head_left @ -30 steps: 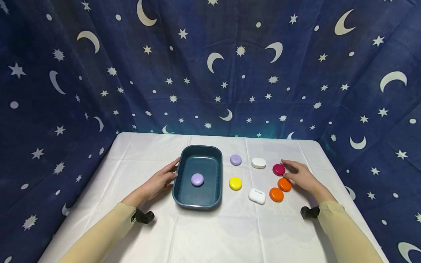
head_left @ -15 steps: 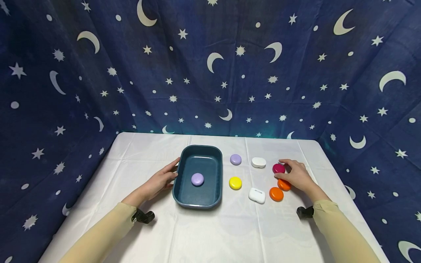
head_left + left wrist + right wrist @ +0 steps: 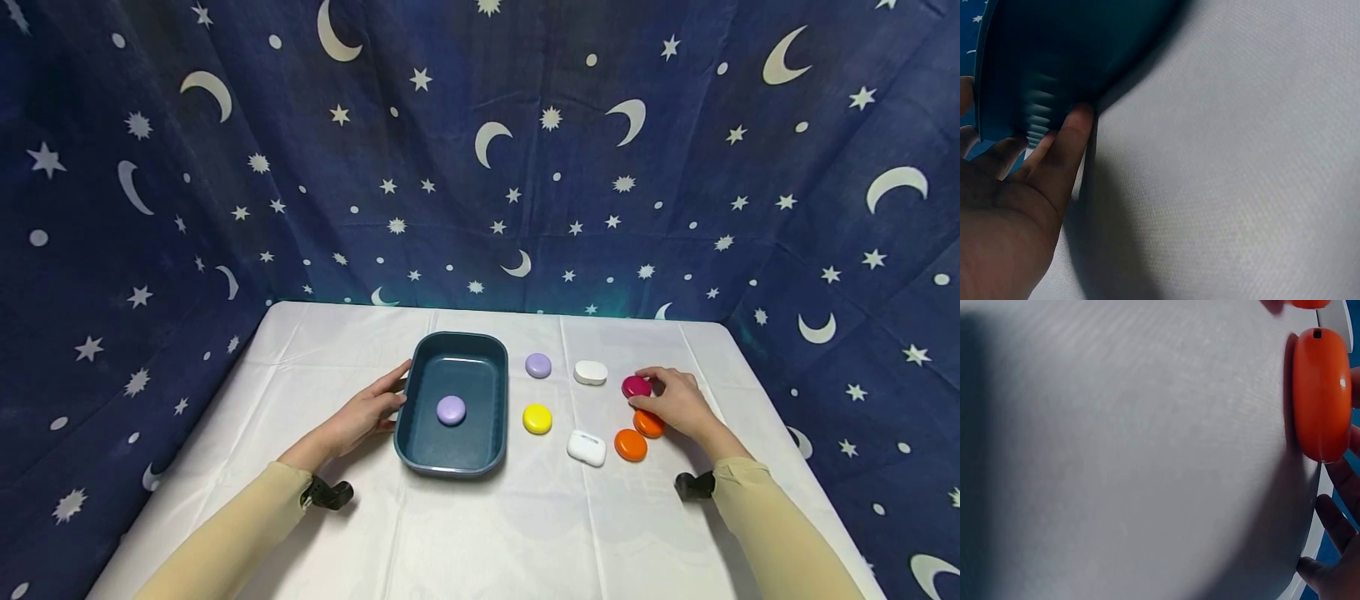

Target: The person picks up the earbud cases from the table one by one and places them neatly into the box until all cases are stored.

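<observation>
Standing on the table, a dark teal rectangular dish (image 3: 427,458) holds a lilac round case (image 3: 451,410). My left hand (image 3: 363,421) rests against the dish's left side, its fingers mostly extended; in the left wrist view, fingertips (image 3: 1079,115) touch the outer wall. Over at the right, my right hand (image 3: 681,407) pinches a magenta round case (image 3: 634,385) between thumb and fingers. Just under the thumb lies an orange round case (image 3: 648,424), with a second orange case (image 3: 631,445) nearer me. The right wrist view shows an orange case (image 3: 1322,394) with a small dark port, hiding part of the hand.
Between dish and right hand lie another lilac round case (image 3: 537,365), a yellow one (image 3: 537,419), a white oblong case (image 3: 590,372) and a white earbud case (image 3: 586,448). White cloth covers the table (image 3: 495,533); a starry blue curtain (image 3: 450,217) surrounds its back and sides.
My right hand has moved slightly left and closed its thumb and fingers about the magenta case. The left hand and the dish have stayed put.
</observation>
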`<state>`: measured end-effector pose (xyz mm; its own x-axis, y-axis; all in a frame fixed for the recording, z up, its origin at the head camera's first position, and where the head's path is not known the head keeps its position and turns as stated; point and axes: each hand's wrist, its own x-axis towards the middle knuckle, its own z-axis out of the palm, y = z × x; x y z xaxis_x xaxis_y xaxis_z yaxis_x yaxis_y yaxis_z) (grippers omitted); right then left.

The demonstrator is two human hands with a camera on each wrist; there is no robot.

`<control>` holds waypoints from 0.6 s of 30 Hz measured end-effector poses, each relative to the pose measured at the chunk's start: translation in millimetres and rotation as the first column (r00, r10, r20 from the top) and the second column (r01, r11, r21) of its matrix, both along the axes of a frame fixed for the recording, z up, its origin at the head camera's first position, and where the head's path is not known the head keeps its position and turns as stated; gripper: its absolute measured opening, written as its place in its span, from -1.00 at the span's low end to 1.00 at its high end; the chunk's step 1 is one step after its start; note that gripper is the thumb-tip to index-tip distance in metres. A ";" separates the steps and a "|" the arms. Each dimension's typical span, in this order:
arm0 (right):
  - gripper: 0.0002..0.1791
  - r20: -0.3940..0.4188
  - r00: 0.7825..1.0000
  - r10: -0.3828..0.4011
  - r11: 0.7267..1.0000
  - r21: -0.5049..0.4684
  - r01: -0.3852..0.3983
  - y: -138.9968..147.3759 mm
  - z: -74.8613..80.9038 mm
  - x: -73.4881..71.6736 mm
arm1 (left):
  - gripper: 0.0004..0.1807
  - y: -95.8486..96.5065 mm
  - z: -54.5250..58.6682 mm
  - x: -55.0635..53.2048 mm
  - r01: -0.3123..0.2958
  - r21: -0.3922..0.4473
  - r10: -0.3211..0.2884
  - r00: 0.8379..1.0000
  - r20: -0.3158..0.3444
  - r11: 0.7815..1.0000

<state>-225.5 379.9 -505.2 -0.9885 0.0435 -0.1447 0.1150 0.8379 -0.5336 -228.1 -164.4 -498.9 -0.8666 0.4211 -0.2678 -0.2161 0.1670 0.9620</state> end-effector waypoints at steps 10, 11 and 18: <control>-0.25 -0.094 0.996 0.001 0.993 -0.116 -0.012 -15.9 15.5 -0.6 | -0.27 0.0 -1.0 2.0 -0.001 -0.011 0.001 1.000 -0.003 1.000; -0.25 -0.100 0.995 0.010 0.992 -0.125 -0.022 -19.8 18.4 -0.5 | -0.27 0.0 -0.9 2.2 0.000 -0.009 0.000 1.000 -0.005 1.000; -0.27 -0.124 0.990 0.069 0.979 -0.184 -0.091 -54.9 30.0 -1.1 | -0.27 -0.5 -1.5 2.6 0.008 0.005 -0.008 1.000 -0.010 1.000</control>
<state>-226.6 325.0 -475.3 -0.9982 -0.0539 -0.0269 -0.0206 0.7245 -0.6889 -225.4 -164.9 -500.4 -0.8659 0.4292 -0.2570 -0.2050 0.1643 0.9649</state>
